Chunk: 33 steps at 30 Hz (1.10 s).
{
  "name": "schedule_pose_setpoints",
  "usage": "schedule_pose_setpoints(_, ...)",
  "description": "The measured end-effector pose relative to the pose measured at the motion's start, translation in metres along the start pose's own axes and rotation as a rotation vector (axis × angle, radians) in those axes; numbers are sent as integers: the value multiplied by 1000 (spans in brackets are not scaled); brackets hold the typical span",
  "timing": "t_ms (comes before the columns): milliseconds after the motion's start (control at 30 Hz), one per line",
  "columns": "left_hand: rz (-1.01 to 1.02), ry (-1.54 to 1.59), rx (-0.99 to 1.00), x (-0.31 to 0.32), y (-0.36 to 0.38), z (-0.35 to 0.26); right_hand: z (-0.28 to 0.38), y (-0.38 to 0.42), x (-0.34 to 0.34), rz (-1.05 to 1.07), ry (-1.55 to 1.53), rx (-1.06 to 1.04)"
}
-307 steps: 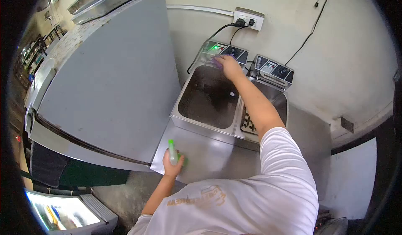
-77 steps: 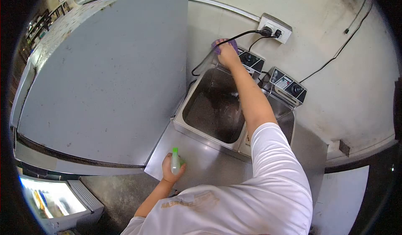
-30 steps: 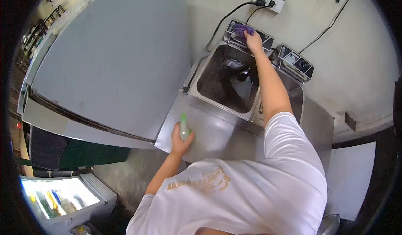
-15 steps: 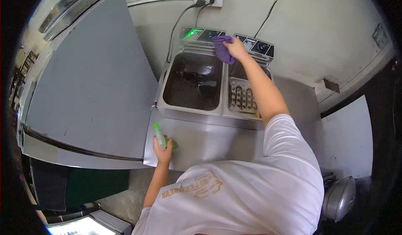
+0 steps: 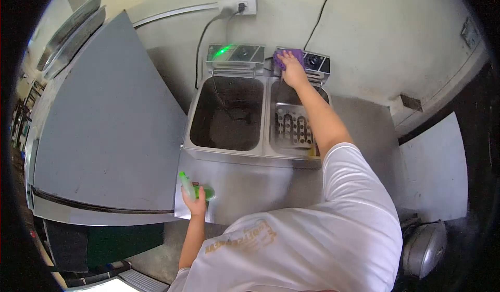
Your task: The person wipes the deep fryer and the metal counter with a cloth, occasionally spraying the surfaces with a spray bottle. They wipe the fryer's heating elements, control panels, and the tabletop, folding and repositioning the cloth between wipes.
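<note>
My right hand [image 5: 292, 72] presses a purple cloth [image 5: 298, 56] against the right control panel [image 5: 321, 63] of a double-tank fryer [image 5: 266, 120]; its fingers lie partly spread over the cloth. Low on the left, my left hand [image 5: 195, 203] is wrapped round a spray bottle [image 5: 187, 184] with a green nozzle and green liquid, at the counter's front. The left tank [image 5: 224, 120] looks dark inside. In the right tank, a perforated plate [image 5: 294, 128] and a looped heating element show, partly hidden by my right arm. A green glow lies on the left control panel [image 5: 237, 53].
The fryer stands on a steel counter [image 5: 260, 188] against the wall. A large grey panel [image 5: 109, 130] rises at the left. Behind, a cable runs to a wall outlet [image 5: 238, 4]. A round metal container [image 5: 424, 249] sits at the lower right.
My right hand has brought the purple cloth from the gap between the control panels onto the right one. My left hand keeps hold of the spray bottle. The view has shifted slightly.
</note>
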State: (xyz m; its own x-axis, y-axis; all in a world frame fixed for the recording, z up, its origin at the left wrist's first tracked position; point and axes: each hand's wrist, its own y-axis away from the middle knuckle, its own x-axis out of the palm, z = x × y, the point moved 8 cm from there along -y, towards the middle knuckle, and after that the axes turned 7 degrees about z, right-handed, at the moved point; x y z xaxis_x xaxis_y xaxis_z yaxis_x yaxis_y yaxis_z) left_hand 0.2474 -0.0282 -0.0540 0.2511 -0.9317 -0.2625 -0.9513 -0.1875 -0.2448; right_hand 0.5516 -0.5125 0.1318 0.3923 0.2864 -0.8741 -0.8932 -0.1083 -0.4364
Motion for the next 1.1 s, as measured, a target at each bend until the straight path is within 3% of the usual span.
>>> schedule_pose_setpoints(133,-1,8,0,2,-2,3,2,28,-10,197,-79,-141)
schedule_pose_setpoints(200,11,-4,-5,1,-3,11,5,27,-34,88,-69,-219)
schedule_pose_setpoints(267,19,-23,-5,-2,-2,8,9,17,-68,397,-52,130)
schedule_pose_setpoints(367,5,6,19,-1,-2,-6,-29,-15,-85,61,-75,209)
schedule_pose_setpoints(400,-1,29,4,0,-2,-3,-29,-23,-79,60,-77,208)
schedule_pose_setpoints(467,-5,50,-13,2,-1,2,-24,-35,-77,-150,-242,80)
schedule_pose_setpoints(500,-16,53,-11,1,0,4,-10,-33,-68,-83,-287,81)
schedule_pose_setpoints(533,-26,54,-8,0,0,3,0,-39,-43,-11,-166,-86)
schedule_pose_setpoints(600,1,17,-7,-1,-3,-1,2,-23,-16,-84,79,27)
schedule_pose_setpoints(833,26,0,16,2,-2,7,-12,37,-29,118,-180,-165)
schedule_pose_setpoints(1100,48,-50,17,-2,-2,17,-89,82,-70,43,-96,46)
